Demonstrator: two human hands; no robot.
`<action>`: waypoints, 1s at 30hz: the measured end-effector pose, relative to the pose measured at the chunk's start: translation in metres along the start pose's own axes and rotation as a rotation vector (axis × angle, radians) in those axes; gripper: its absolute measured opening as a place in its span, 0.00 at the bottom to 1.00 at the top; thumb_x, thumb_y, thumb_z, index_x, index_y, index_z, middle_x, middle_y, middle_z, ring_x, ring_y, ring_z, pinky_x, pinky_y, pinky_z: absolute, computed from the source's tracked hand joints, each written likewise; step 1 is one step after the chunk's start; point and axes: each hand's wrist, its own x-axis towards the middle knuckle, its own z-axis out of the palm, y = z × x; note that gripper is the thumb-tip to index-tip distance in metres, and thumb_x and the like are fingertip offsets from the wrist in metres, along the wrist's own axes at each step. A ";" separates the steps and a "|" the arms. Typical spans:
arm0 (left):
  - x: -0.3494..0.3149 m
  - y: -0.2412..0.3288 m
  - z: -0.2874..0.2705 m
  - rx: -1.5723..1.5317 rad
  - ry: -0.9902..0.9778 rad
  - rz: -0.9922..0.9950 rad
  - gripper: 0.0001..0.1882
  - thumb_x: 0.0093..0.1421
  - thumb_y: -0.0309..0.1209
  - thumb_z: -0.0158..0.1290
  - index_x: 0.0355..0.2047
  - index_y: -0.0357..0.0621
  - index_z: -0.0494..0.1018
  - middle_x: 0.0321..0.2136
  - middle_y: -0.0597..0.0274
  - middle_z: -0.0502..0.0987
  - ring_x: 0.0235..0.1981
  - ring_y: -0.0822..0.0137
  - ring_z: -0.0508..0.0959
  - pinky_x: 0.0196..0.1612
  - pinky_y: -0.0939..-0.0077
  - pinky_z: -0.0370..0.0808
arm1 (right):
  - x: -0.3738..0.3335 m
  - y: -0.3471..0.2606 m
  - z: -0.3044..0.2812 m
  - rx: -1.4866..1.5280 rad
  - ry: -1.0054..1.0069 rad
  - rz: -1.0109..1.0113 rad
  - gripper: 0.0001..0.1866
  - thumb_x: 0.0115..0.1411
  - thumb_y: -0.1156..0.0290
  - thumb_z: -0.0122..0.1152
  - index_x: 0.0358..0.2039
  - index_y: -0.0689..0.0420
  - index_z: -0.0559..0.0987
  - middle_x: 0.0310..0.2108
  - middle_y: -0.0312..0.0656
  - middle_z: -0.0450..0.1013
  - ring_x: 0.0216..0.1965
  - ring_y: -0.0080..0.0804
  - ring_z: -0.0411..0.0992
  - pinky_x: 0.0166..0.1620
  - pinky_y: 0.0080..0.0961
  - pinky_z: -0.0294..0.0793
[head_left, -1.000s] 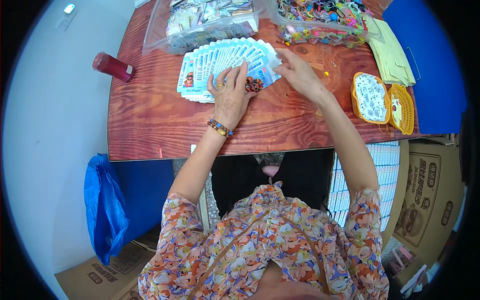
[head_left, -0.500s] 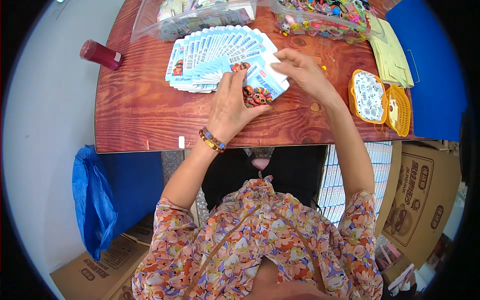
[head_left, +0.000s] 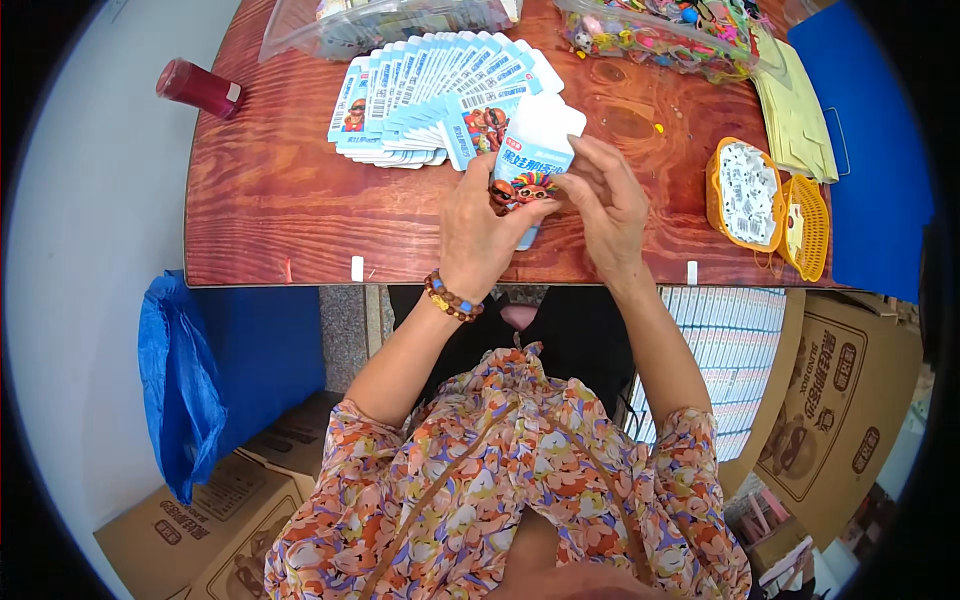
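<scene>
With my left hand [head_left: 478, 228] I am gripping the blue-white carton [head_left: 533, 150] over the worktop [head_left: 300, 220], its long axis running near to far, while my right hand [head_left: 614, 212] is resting at its right edge, closure not discernible, the carton fan [head_left: 410, 95] lying far left.

The left grip [head_left: 475, 232] covers part of the lower half of the held packet [head_left: 540, 128], and the fanned packets [head_left: 430, 95] overlap so that most show only as strips. The upper edge cuts off both clear bins [head_left: 345, 45] [head_left: 650, 50] and the far end of the surface [head_left: 330, 225]; the small white pieces [head_left: 747, 195] in the yellow basket [head_left: 714, 200] are too tiny to tell apart, and what the pink patch [head_left: 518, 316] beneath is cannot be told.
</scene>
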 end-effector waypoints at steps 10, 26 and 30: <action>-0.010 -0.004 -0.016 -0.646 -0.251 -0.451 0.18 0.58 0.22 0.62 0.48 0.33 0.74 0.33 0.57 0.83 0.33 0.73 0.82 0.34 0.79 0.79 | 0.011 -0.006 -0.030 -0.133 -0.232 -0.008 0.16 0.62 0.79 0.61 0.50 0.62 0.80 0.48 0.40 0.72 0.50 0.26 0.71 0.52 0.20 0.71; -0.011 -0.005 -0.024 -0.747 -0.490 -0.285 0.30 0.59 0.16 0.57 0.60 0.43 0.62 0.43 0.57 0.76 0.40 0.72 0.80 0.41 0.76 0.80 | 0.007 -0.013 -0.050 -0.134 -0.426 0.092 0.11 0.62 0.75 0.61 0.44 0.63 0.81 0.38 0.38 0.74 0.42 0.25 0.73 0.45 0.21 0.72; -0.016 -0.004 -0.021 -0.909 -0.461 -0.352 0.25 0.60 0.16 0.57 0.55 0.42 0.64 0.43 0.59 0.76 0.40 0.74 0.79 0.41 0.79 0.79 | 0.000 -0.032 -0.040 -0.071 -0.334 0.257 0.15 0.65 0.74 0.59 0.51 0.63 0.77 0.45 0.41 0.76 0.46 0.25 0.73 0.49 0.22 0.73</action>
